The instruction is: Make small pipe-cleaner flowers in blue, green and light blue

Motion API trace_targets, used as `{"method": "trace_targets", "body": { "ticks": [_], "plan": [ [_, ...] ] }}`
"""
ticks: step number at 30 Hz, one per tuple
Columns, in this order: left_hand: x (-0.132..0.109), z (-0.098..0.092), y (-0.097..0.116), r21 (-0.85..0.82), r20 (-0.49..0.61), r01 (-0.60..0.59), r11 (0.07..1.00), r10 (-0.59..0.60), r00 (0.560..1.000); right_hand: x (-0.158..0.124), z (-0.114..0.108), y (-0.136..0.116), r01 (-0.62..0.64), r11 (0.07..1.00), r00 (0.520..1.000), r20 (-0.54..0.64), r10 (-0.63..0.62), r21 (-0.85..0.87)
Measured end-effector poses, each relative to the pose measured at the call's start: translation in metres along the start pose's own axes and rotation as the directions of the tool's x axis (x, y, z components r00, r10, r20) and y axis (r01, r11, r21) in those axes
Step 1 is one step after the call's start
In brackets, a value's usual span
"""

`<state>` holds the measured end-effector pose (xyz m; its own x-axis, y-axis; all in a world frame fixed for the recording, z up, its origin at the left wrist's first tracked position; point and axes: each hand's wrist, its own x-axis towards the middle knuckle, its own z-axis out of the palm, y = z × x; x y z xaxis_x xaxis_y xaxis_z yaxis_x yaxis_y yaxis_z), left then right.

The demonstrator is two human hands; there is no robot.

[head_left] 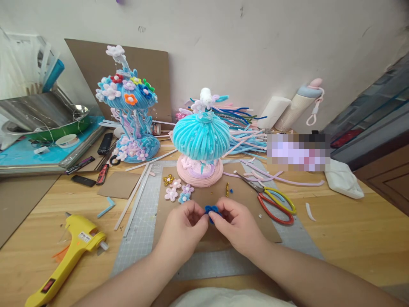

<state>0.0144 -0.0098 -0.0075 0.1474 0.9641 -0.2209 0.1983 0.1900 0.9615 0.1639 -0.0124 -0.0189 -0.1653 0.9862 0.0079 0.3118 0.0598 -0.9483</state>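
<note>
A small dark blue pipe-cleaner flower (211, 209) is pinched between both hands above a brown cardboard sheet (204, 244). My left hand (187, 226) grips its left edge with thumb and forefinger. From the other side, my right hand (238, 224) holds it, the thumb lying over the petals. Left of the hands lie several finished flowers, among them a gold one (168, 180) and a light blue one (184, 197). Just beyond stands a turquoise fuzzy dome (201, 135) on a pink round base (200, 177). Parts of the blue flower are hidden by the fingers.
Scissors (271, 200) with red and yellow handles lie right of the hands. A yellow glue gun (75, 245) rests at the left. Behind are a decorated blue pipe-cleaner piece (128, 102) and a pile of pipe cleaners (247, 140). A grey cutting mat (137, 238) lies under the cardboard.
</note>
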Motion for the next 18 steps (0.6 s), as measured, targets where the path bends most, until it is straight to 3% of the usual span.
{"method": "trace_targets", "body": {
  "ticks": [13,18],
  "plan": [
    [-0.0075,0.0032,-0.0014,0.249,-0.115,-0.118,0.961,0.151,0.982,-0.0028,0.0038,0.0013,0.07,0.989,0.995,-0.061,-0.079,-0.127],
    [-0.0068,0.0023,0.0024,0.137,-0.065,-0.086,0.987,0.096,0.993,-0.0029,0.0026,0.0015,0.065,0.993,0.997,-0.025,-0.068,-0.094]
  ]
}}
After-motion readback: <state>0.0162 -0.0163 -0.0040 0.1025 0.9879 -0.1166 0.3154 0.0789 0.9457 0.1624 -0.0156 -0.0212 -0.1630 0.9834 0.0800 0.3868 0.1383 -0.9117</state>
